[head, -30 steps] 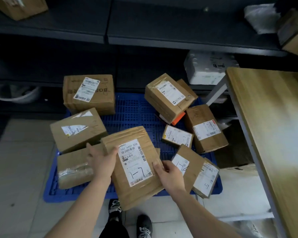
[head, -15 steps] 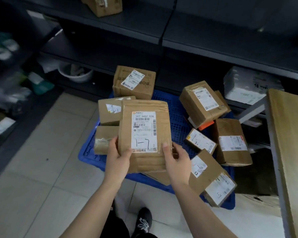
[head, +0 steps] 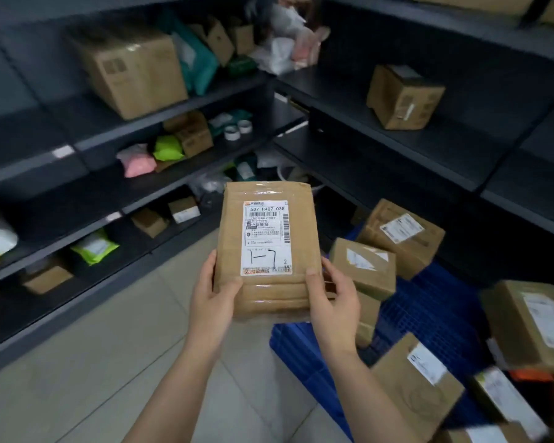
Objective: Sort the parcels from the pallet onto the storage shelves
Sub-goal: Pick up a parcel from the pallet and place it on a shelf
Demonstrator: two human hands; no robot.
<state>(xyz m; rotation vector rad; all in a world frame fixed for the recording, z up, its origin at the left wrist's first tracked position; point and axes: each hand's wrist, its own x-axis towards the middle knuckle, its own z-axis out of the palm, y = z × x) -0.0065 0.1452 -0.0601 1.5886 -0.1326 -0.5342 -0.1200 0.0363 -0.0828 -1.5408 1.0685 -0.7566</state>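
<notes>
I hold a flat brown cardboard parcel (head: pixel 266 292) upright in front of me, its white label marked "1-7" facing me. My left hand (head: pixel 213 298) grips its lower left edge and my right hand (head: pixel 333 298) grips its lower right edge. The blue plastic pallet (head: pixel 429 302) lies on the floor at the right with several brown parcels (head: pixel 363 266) on it. Dark storage shelves (head: pixel 173 113) run along the left and across the back right.
The left shelves carry a large carton (head: pixel 131 68), coloured mailer bags (head: pixel 167 148) and small boxes. One box (head: pixel 403 97) stands on the right-hand shelf (head: pixel 429 148). Tiled floor (head: pixel 93 362) stretches between me and the left shelves.
I have lifted the parcel off the pallet with both hands and the view has turned left, from the pallet toward the corner shelves. The pallet now sits at the right.
</notes>
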